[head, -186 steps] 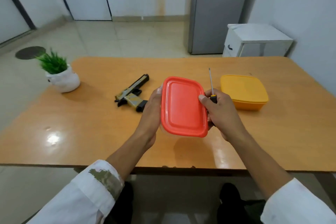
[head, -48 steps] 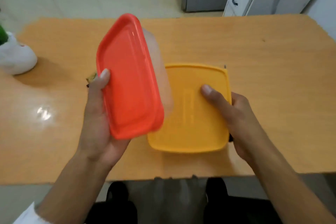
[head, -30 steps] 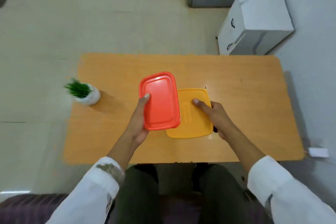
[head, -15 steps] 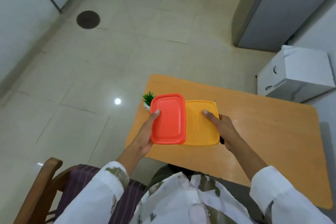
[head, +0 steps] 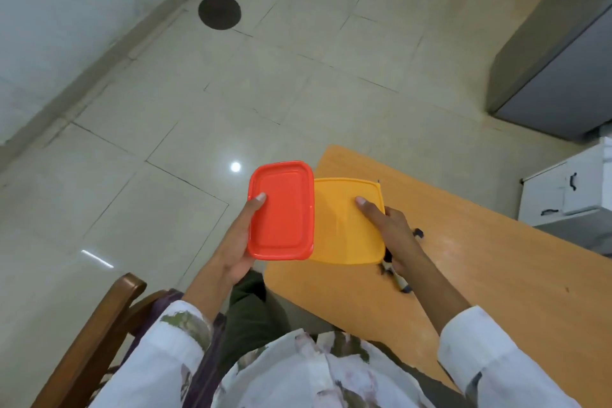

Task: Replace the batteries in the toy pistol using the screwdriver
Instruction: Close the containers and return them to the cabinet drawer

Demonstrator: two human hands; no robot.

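Both forearms reach forward; left hand (head: pixel 236 242) grips a red-lidded box (head: pixel 281 212), right hand (head: pixel 395 230) a yellow box (head: pixel 341 232), thumbs on top.

**One head-worn wide-angle view, pitched steeply down and rolled aslant.**

The camera sits on the person's head and looks down past the white patterned shirt front (head: pixel 314 374) at the bottom edge, with both forearms reaching away from the lens. The left hand (head: pixel 236 242) and right hand (head: pixel 394 232) hold a red-lidded container (head: pixel 281 212) and a yellow-lidded container (head: pixel 344 225) side by side near mid-frame, close to the camera. The wooden table (head: pixel 480 275) runs diagonally across the lower right. The tiled floor (head: pixel 265 93) fills the upper left, and a round dark floor cover (head: pixel 219 11) lies far off near the top. A wooden chair (head: pixel 99 325) shows at lower left, and a grey refrigerator (head: pixel 556 76) and white cabinet (head: pixel 563 189) stand at the right edge.
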